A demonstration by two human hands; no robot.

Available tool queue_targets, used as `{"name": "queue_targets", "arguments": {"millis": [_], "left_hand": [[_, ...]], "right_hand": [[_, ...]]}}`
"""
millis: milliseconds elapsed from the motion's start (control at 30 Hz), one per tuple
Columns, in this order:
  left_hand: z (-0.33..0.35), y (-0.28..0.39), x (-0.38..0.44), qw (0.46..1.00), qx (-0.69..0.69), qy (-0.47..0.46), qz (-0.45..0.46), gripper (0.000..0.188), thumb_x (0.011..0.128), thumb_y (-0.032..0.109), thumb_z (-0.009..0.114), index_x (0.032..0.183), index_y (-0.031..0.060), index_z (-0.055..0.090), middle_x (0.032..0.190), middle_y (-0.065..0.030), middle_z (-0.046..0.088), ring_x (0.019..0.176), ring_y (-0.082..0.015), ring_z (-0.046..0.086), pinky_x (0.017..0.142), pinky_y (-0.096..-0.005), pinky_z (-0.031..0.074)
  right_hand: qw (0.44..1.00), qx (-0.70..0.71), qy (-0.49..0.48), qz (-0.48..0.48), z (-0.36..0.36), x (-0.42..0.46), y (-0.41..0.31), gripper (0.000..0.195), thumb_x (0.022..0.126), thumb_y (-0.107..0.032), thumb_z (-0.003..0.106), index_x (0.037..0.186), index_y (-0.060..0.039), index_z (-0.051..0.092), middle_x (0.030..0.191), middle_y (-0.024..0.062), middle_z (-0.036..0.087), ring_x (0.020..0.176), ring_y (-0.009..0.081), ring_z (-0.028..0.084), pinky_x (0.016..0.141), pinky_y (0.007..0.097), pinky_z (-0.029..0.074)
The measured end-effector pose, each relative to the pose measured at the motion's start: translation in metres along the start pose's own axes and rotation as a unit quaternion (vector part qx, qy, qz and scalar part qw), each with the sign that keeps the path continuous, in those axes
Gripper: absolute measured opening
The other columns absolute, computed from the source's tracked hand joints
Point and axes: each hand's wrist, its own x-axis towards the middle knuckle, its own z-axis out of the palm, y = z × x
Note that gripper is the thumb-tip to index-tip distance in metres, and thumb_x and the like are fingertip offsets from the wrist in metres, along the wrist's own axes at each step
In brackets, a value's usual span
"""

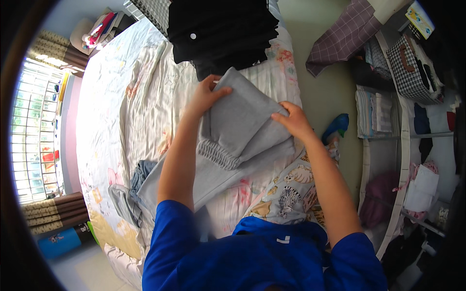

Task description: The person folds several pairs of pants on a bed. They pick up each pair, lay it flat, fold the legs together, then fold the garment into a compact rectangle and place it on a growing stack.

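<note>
A grey garment (244, 112), partly folded, lies before me with its gathered elastic band (218, 154) towards me. My left hand (209, 94) grips its far left edge, thumb on top. At the right edge my right hand (293, 120) pinches the cloth between thumb and fingers. Beneath the folded part, more grey cloth (214, 185) spreads flat over the floral bedsheet (153, 105). Just beyond the garment's far corner rests a pile of black clothes (222, 32).
Rumpled blue-grey clothing (127, 203) lies on the bed to the left. On the right stands a shelf unit (406, 145) with folded textiles (375, 112) and a houndstooth storage box (409, 69). A checked purple cloth (342, 38) hangs at the upper right. A barred window (34, 127) is at the far left.
</note>
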Motion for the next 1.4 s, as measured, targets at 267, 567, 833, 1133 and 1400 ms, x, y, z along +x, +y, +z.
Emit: {"name": "queue_targets", "arguments": {"millis": [267,567,833,1133,1400], "left_hand": [[0.111,-0.007,-0.02,0.939,0.267,0.126,0.177,0.049,0.086,0.031,0.065,0.133,0.0208,0.056,0.144,-0.0112,0.045,0.13,-0.0331,0.042,0.104,-0.0474,0.032],[0.107,-0.045,-0.027,0.952,0.284,0.047,0.105,0.051,0.086,0.028,0.065,0.136,0.0233,0.053,0.15,-0.0129,0.038,0.132,-0.0352,0.041,0.104,-0.0491,0.033],[-0.051,-0.13,-0.226,0.923,0.104,0.365,-0.064,0.031,0.086,0.002,0.059,0.117,0.002,0.064,0.118,-0.0125,0.065,0.115,-0.0229,0.059,0.097,-0.0341,0.045],[0.009,-0.111,-0.23,0.962,-0.156,0.198,-0.102,0.023,0.092,0.015,0.065,0.108,-0.001,0.065,0.099,-0.0077,0.069,0.093,-0.0123,0.063,0.081,-0.0243,0.049],[0.087,-0.064,-0.077,0.976,0.086,0.156,0.126,0.038,0.073,0.026,0.08,0.094,0.0008,0.061,0.121,-0.0131,0.061,0.1,-0.0284,0.061,0.085,-0.0364,0.049]], "right_hand": [[0.916,-0.311,0.218,-0.128,-0.033,0.026,0.029,0.048,0.083,-0.02,0.07,0.127,-0.0071,0.055,0.128,0.0154,0.055,0.116,0.0328,0.054,0.097,0.042,0.043],[0.878,-0.459,0.057,-0.125,0.042,0.017,0.058,0.069,0.087,-0.039,0.064,0.145,-0.0122,0.039,0.154,0.009,0.029,0.144,0.0286,0.023,0.118,0.0476,0.016],[0.917,-0.322,0.051,-0.231,0.07,-0.025,-0.01,0.056,0.084,-0.025,0.07,0.133,-0.0067,0.049,0.145,0.0174,0.039,0.132,0.0358,0.039,0.109,0.0498,0.03],[0.957,-0.213,0.119,-0.155,0.078,-0.096,0.034,0.033,0.085,-0.009,0.063,0.117,-0.0033,0.06,0.136,0.0153,0.051,0.122,0.0342,0.05,0.101,0.0424,0.039],[0.965,-0.206,0.138,-0.091,0.06,-0.119,0.038,0.031,0.084,-0.009,0.065,0.115,-0.0043,0.061,0.133,0.0143,0.053,0.121,0.0314,0.052,0.099,0.0391,0.043]]}}
